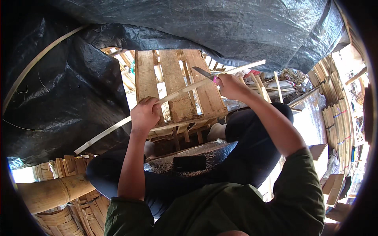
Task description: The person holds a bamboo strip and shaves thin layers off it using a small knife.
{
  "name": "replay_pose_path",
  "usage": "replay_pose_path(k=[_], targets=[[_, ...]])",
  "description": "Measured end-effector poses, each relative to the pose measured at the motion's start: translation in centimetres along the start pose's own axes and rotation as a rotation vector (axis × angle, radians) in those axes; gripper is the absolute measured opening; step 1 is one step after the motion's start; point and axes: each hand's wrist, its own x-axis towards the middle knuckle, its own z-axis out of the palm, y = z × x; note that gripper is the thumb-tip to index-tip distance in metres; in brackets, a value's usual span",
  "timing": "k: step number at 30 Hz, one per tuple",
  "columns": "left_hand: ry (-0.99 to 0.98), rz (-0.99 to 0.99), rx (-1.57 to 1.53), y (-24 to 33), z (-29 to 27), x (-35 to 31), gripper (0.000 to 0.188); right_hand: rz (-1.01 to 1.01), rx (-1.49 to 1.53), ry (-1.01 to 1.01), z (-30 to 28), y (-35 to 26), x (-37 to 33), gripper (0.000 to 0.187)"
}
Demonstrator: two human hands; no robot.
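Note:
A long pale strip, which looks like split bamboo, runs slantwise in front of me, from low on the left to higher on the right. My left hand is closed around it left of its middle. In my right hand is a knife, its dark blade pointing left and lying across the strip near its far part. A bit of pink shows at the handle, and the fingers hide the rest. Under the strip stands a slatted wooden bench. Whether the blade cuts into the strip cannot be seen.
Black plastic sheeting hangs at the back and left, with a thin curved strip against it. A thick bamboo pole lies at lower left. Bundled strips stand at right. A dark flat rectangle lies between my legs.

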Motion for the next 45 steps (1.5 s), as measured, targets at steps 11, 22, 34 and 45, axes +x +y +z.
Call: replay_pose_path(k=[11,22,34,45], targets=[[0.049,0.019,0.013,-0.1,-2.1,-0.5,0.011,0.360,0.654,-0.136,-3.1,-2.7,0.5,0.027],[-0.173,-0.047,0.031,-0.6,-1.8,0.5,0.026,0.236,0.420,0.155,0.8,-4.5,-1.4,0.025],[-0.134,-0.080,-0.102,-0.8,-1.7,0.9,0.024,0.150,0.149,0.235,0.0,-6.0,-0.4,0.015],[-0.071,-0.056,0.028,-0.2,-1.5,0.6,0.015,0.035,0.027,0.125,0.8,-5.7,-0.6,0.006]])
